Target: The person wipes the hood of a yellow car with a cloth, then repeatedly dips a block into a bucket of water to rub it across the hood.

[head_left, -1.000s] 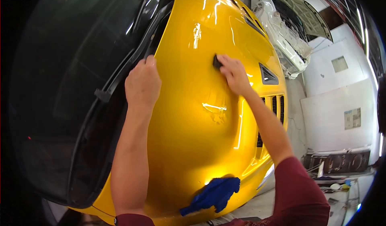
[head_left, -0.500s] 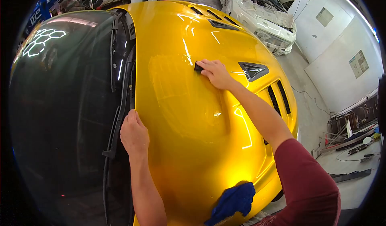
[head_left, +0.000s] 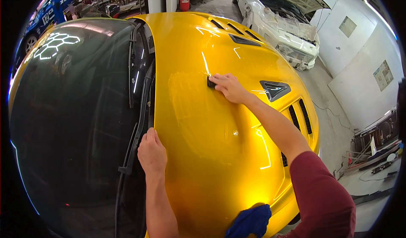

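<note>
My right hand [head_left: 229, 88] presses a small black block [head_left: 210, 82] flat against the glossy yellow hood [head_left: 190, 187]. Around and below the block, a dull, hazy patch [head_left: 186, 107] covers the middle of the hood. My left hand [head_left: 152, 150] rests on the hood's rear edge beside the windshield, its fingers curled over that edge; whether anything is under them is hidden. A crumpled dark blue cloth [head_left: 249, 222] lies on the hood near the bottom of the view.
The dark windshield [head_left: 76, 123] with black wipers [head_left: 134, 143] is at the left. Black vents [head_left: 275, 90] mark the hood's right side. A white car [head_left: 281, 33] with its hood raised stands behind. A red fire extinguisher [head_left: 184, 0] is at the top. Parts lie on the floor at right.
The whole view has shifted, so the car appears lower and farther right. Relative to the hood, my right hand with the block has moved slightly toward the windshield. My left hand stays at the edge.
</note>
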### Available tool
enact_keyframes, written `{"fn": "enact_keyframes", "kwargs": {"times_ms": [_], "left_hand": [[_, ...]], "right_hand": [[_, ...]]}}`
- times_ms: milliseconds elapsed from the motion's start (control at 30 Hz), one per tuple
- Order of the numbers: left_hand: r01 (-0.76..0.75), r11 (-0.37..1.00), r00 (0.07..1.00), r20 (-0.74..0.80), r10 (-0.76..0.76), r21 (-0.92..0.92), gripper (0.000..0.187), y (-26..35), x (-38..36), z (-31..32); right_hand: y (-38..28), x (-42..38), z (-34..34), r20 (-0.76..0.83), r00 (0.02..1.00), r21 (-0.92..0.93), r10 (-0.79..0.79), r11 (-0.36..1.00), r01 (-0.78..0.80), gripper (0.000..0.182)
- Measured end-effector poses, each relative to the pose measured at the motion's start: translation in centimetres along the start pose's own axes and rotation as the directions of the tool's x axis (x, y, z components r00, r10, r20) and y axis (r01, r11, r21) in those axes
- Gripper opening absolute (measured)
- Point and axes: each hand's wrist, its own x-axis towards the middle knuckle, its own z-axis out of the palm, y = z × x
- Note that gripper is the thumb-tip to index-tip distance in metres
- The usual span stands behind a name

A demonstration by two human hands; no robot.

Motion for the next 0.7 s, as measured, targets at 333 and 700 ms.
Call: {"fn": "enact_keyframes", "kwargs": {"times_ms": [333, 700], "left_hand": [[-0.013, 0.998, 0.999, -0.04, 0.015, 0.062, 0.022, -0.1, 0.1, 0.1], [0.024, 0.996, 1.0, -0.014, -0.023, 0.085, 0.012, 0.5, 0.1, 0.1]], "right_hand": [[2.0, 2.8, 0.3, 0.1, 0.987, 0.015, -0.124, 0.992, 0.123, 0.05], [-0.3, 5.4, 2.2, 0.084, 0.98, 0.044, -0.182, 0.983, 0.179, 0.046]]}}
